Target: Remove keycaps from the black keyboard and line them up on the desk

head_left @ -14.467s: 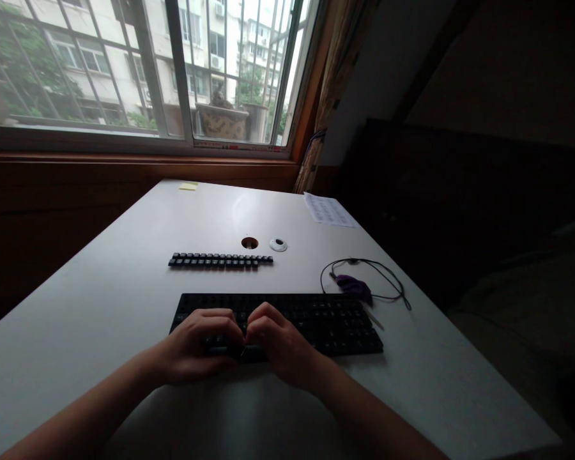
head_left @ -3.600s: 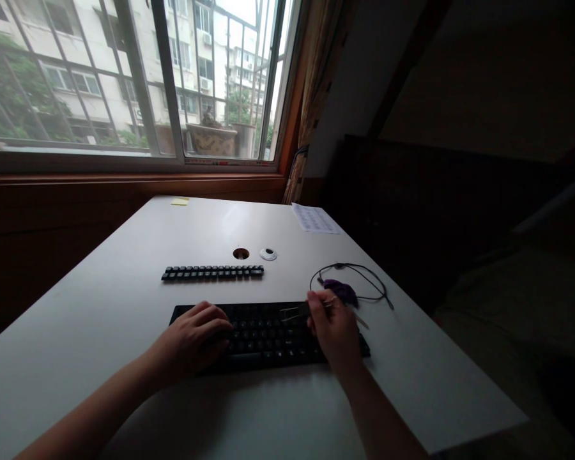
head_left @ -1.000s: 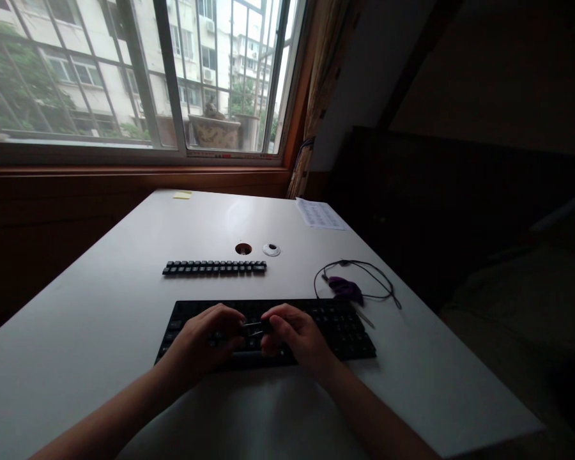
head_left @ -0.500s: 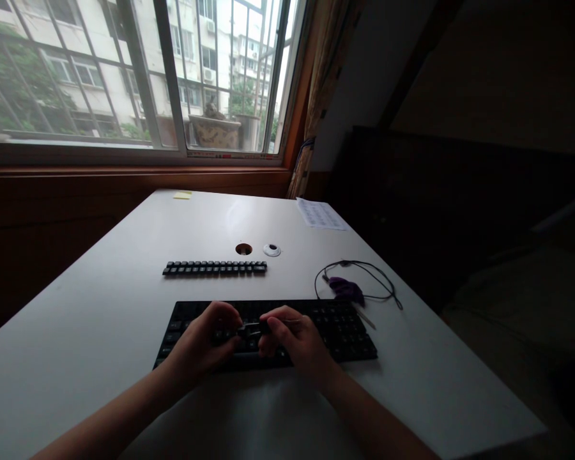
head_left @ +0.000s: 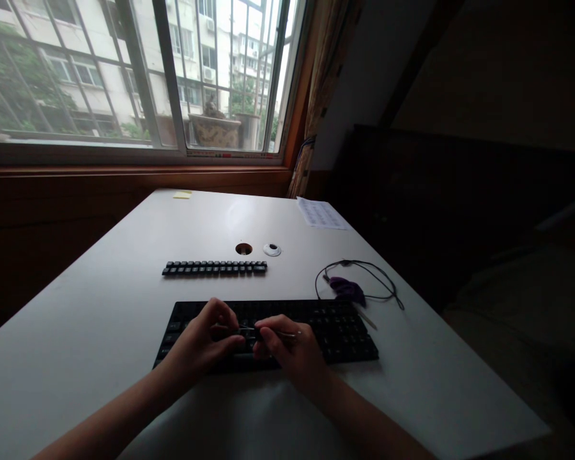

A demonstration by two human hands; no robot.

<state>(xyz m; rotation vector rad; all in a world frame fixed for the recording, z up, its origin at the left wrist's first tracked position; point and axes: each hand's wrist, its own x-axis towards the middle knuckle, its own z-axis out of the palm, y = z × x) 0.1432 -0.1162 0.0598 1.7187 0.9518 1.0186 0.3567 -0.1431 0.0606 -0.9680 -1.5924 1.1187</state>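
A black keyboard (head_left: 345, 338) lies on the white desk under both hands. My right hand (head_left: 292, 348) is closed around a wire keycap puller (head_left: 247, 328), whose thin metal wires point left over the keys. A bit of metal also shows behind the fingers on the right. My left hand (head_left: 211, 335) is over the keyboard's left part, thumb and fingers curled together by the wire tips. Whatever sits in that pinch is too small and dark to make out. Beyond the keyboard stand two rows of loose black keycaps (head_left: 214, 269).
A coiled black cable (head_left: 381, 271) and a purple cloth (head_left: 347, 289) lie at the right, by a thin pale stick (head_left: 365, 316). Behind are a cable hole (head_left: 244, 249), its white cover (head_left: 272, 250), a printed sheet (head_left: 322, 214) and a yellow note (head_left: 183, 195).
My right hand has shifted slightly left and down, and the puller has tilted a little. My left hand's fingers have moved slightly. The rows of keycaps stay where they were.
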